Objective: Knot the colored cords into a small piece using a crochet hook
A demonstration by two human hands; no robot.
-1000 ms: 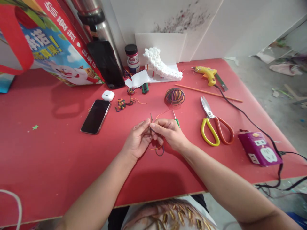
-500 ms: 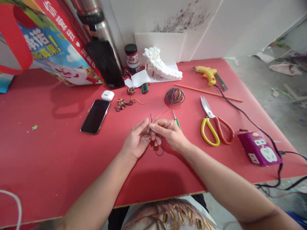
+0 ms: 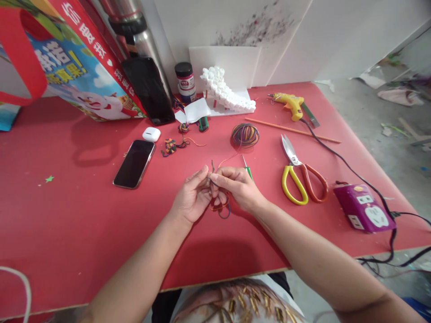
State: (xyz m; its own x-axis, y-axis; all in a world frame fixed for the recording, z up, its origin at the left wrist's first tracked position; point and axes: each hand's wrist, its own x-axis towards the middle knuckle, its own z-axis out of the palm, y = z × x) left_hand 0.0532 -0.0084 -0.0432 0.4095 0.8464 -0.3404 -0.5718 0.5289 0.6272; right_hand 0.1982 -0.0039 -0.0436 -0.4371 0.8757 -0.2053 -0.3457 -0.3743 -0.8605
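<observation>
Both hands meet over the middle of the red table, fingertips touching. My left hand [image 3: 193,195] pinches a thin multicoloured cord [image 3: 224,217] between thumb and fingers. My right hand [image 3: 237,186] is closed on the same cord, its thumb against the fingers. A short dark end sticks up between the hands, and an orange and dark loop hangs below them. From the right hand a thin strand runs back to a ball of multicoloured cord [image 3: 245,135]. A green-handled tool [image 3: 248,172] lies just behind my right hand, partly hidden by it.
Scissors [image 3: 295,172], a purple power socket [image 3: 365,208] and a yellow glue gun [image 3: 290,103] with its cable are on the right. A phone [image 3: 134,163], white case [image 3: 151,134] and knotted cord piece [image 3: 170,146] lie left. A thin stick [image 3: 292,130] lies behind the scissors.
</observation>
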